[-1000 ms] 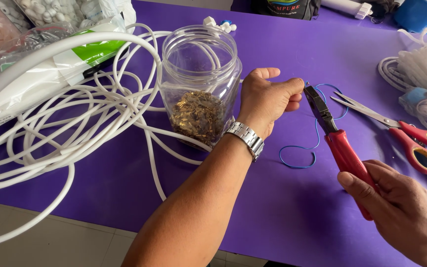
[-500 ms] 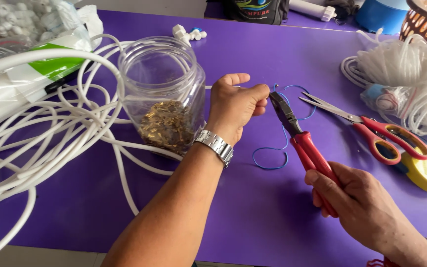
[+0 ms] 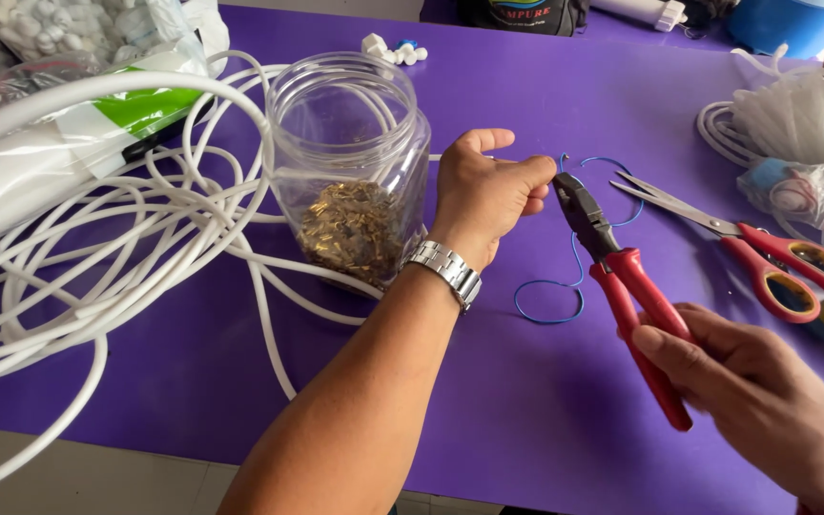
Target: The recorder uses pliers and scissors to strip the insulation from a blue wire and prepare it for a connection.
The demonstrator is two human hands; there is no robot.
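- Head view, frame centre: left hand (image 3: 488, 195) pinches thin blue wire (image 3: 553, 307), holding it taut for pliers.
- Right hand (image 3: 755, 401), lower right, grips red-handled pliers (image 3: 622, 277), their tip at the wire.
- Clear jar (image 3: 350, 172) stands left on purple worktop (image 3: 526, 420).

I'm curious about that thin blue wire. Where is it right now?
In the head view, the blue wire lies right of centre on the purple table, looping between the left hand, which pinches its upper end, and the red-handled pliers in the right hand.
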